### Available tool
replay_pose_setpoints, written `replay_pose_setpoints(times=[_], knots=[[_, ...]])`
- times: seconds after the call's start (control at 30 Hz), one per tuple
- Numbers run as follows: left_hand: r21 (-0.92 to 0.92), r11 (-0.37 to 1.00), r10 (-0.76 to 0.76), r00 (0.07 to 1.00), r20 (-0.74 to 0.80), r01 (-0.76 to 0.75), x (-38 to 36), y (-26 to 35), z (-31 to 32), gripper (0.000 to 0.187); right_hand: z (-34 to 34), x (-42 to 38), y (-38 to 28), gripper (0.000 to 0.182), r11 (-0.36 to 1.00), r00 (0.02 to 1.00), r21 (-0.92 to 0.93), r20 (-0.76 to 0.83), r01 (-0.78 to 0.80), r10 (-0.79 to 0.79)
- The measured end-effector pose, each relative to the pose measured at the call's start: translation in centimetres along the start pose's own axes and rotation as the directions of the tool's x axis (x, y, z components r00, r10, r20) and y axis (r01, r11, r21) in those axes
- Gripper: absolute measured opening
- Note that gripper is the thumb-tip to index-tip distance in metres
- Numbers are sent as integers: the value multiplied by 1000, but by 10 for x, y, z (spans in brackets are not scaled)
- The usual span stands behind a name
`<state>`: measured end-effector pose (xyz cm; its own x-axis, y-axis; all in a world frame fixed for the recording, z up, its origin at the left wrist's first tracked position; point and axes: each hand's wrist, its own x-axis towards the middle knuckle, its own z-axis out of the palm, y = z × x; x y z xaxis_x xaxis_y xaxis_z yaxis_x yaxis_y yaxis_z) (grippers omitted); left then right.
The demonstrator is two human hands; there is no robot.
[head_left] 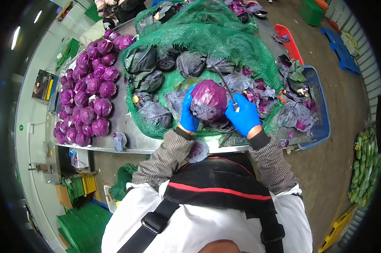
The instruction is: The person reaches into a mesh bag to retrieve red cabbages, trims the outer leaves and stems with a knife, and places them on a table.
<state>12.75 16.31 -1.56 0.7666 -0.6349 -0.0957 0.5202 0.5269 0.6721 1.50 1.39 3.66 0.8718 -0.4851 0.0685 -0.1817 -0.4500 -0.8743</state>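
Observation:
A red cabbage (209,100), glossy purple where its outer leaves are off, sits in my left hand (189,111), whose blue-gloved fingers wrap its left side. My right hand (243,114), also in a blue glove, closes around the handle of a knife (223,80); the thin blade points up and to the left, just right of the cabbage. Below and around both hands lies an opened green mesh bag (178,82) with several untrimmed cabbages (191,64) in dull, dark leaves. Loose purple leaf pieces (262,95) are heaped right of the knife.
A large pile of peeled cabbages (89,88) covers the left of the metal table (131,142). At its right edge, a blue crate (323,114) holds discarded leaves, with a red crate (289,42) behind it. One loose leaf (198,151) lies at the front edge, near my apron.

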Motion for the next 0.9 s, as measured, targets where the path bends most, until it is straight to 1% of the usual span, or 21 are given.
replay_pose_setpoints(times=[0.03,0.07,0.1,0.13,0.17,0.2,0.23,0.3,0.4,0.43,0.5,0.53,0.6,0.63,0.67,0.7,0.73,0.77,0.8,0.83,0.9], knots=[[1,1000,4,1000,-1,-4,0,-1,-2,51,-3,1,0,27,1000,1000,1,2,4,-4],[-58,998,-39,999,-26,37,1,-3,-7,51,-8,2,0,27,965,990,230,84,-126,109],[-118,990,-85,995,-50,79,1,-3,-5,51,-12,2,-1,26,862,961,433,190,-264,199],[-119,990,-86,995,-52,79,0,-2,-4,51,-13,3,-3,26,862,961,432,191,-266,201],[-73,996,-54,998,-20,52,-1,-2,-3,51,-13,2,-4,26,952,984,270,137,-145,111],[-26,999,-23,1000,14,24,-2,-1,0,51,-13,1,-5,26,995,995,94,99,-20,10],[-25,999,-25,1000,15,25,-2,-1,3,51,-13,1,-6,26,995,995,94,97,-21,12],[133,988,72,997,27,-75,-2,0,6,52,-13,0,-8,26,1000,997,28,80,-4,2],[115,990,80,997,21,-82,1,-3,1,52,-8,1,1,24,999,1000,-42,28,3,-2],[114,990,80,997,22,-82,1,-4,2,52,-8,1,2,24,999,1000,-42,28,4,-3],[27,1000,0,999,-39,1,-1,-4,4,53,-11,-1,3,13,995,997,87,59,-49,44],[27,1000,1,999,-39,0,-1,-4,4,53,-12,0,3,13,995,997,87,60,-49,44],[-139,982,-131,991,-28,126,-4,-3,6,54,-14,0,2,19,914,971,331,116,-236,209],[-171,970,-185,981,-51,174,-7,1,14,54,-15,-1,0,19,914,971,331,117,-237,209],[-171,970,-184,982,-51,173,-6,0,13,54,-15,-2,-2,20,961,998,268,40,-61,53],[-165,973,-165,986,-27,159,-5,-1,12,54,-15,-3,-4,21,975,993,192,-27,114,-111],[-161,976,-151,989,-3,148,-5,-3,11,54,-17,-4,-6,21,975,994,193,-26,111,-108],[-161,975,-153,988,-4,151,-4,-6,11,54,-18,-4,-9,22,995,998,72,15,67,-68],[-51,996,-81,996,-32,79,-2,-8,11,54,-20,-3,-10,22,998,999,-51,48,28,-25],[62,998,-5,999,-52,8,-1,-9,12,54,-20,-4,-10,23,996,998,-78,48,31,-27],[92,996,24,999,-48,-19,-1,-9,14,53,-19,-3,-6,21,997,999,-72,26,39,-37]])
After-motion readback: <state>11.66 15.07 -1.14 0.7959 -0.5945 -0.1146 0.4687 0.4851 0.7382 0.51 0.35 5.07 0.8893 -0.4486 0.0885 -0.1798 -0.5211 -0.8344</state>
